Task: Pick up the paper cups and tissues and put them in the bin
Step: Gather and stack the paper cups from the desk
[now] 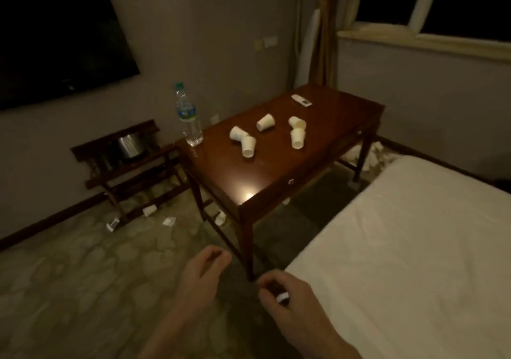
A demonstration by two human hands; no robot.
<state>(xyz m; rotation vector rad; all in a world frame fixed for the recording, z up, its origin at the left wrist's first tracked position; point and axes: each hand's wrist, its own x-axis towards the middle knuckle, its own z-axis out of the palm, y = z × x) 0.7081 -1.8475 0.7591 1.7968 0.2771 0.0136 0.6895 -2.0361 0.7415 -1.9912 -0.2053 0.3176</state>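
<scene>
**Five cups on the desk, both hands well short of them**

A white bed [414, 248] fills the right side. Past its corner stands a dark wooden desk [249, 181], and left of that a slatted luggage rack [91, 148] stands against the wall. On the rack sits a metal pail [130, 145], which I take to be the bin. A water bottle [189, 121] stands upright at the desk's left edge.

Low in the view, over the floor near the desk's nearest leg, are the hands. The left hand [203, 271] has its fingers loosely curled with nothing in them. The right hand [290, 300] is curled too, with a small white-banded thing at its fingertips. I cannot tell whether it is gripped.

The paper cups [249, 145] lie on their sides mid-desk: two touching pairs with a single one between them, all well ahead of both hands. Another cup [149, 210] lies on the floor under the rack, with a tissue [169, 221] near it.

The cups look light and thin-walled, so they would likely roll and crush easily. A gentle hold round the body, or a finger inside the open mouth, should do, and they could probably be nested. The tissue is soft and nearly weightless, so a plain pinch should lift it.
</scene>
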